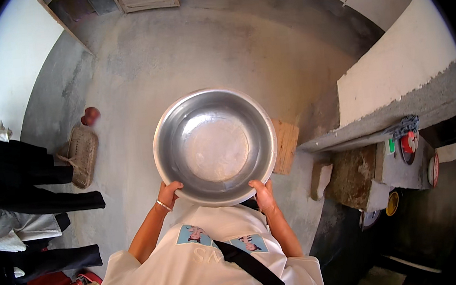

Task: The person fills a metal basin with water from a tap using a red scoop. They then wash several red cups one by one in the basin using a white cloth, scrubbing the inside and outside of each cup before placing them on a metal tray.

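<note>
— Main item?
— One round metal basin [215,149], held before the white shirt [153,279].
— Hands?
— Left hand [169,195] grips its lower-left rim, thumb uppermost; right hand [264,194] grips the lower-right rim.
— Nearby?
— Wooden board [287,145], partly hidden by the basin; woven basket [83,158], left.

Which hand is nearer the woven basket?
Left. The left hand grips the metal basin at its near-left rim, rightward of the woven basket; the right hand grips the near-right rim, farther off.

both forearms [150,232] forward, fingers [268,188] in a grip, thumbs [175,185] uppermost
</note>
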A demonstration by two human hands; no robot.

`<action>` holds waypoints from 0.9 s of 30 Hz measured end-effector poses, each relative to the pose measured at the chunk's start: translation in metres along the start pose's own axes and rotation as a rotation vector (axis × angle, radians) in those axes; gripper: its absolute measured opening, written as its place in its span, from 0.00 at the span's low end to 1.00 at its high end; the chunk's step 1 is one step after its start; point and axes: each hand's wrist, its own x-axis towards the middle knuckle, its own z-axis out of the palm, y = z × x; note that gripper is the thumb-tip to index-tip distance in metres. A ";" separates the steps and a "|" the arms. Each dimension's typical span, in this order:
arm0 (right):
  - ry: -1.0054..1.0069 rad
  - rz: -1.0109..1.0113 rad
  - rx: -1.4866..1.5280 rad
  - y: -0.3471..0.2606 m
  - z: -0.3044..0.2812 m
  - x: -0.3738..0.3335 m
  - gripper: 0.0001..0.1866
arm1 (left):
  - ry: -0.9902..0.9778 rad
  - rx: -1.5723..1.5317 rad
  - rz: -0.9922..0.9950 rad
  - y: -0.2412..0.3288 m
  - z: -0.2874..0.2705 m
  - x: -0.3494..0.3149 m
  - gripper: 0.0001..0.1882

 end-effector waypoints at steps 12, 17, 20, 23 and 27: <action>0.043 0.034 0.118 -0.167 -0.005 0.249 0.24 | -0.028 -0.009 0.032 0.170 0.160 0.208 0.19; 0.103 -0.103 0.217 -0.216 -0.007 0.342 0.22 | -0.105 0.025 0.047 0.251 0.232 0.311 0.18; 0.147 -0.151 0.243 -0.260 0.003 0.385 0.22 | -0.163 0.121 0.050 0.305 0.273 0.378 0.19; 0.282 -0.039 0.331 -0.292 0.005 0.413 0.27 | -0.258 0.245 -0.033 0.346 0.301 0.425 0.23; 0.334 -0.096 0.402 -0.349 0.010 0.470 0.24 | -0.275 0.311 0.067 0.405 0.366 0.491 0.13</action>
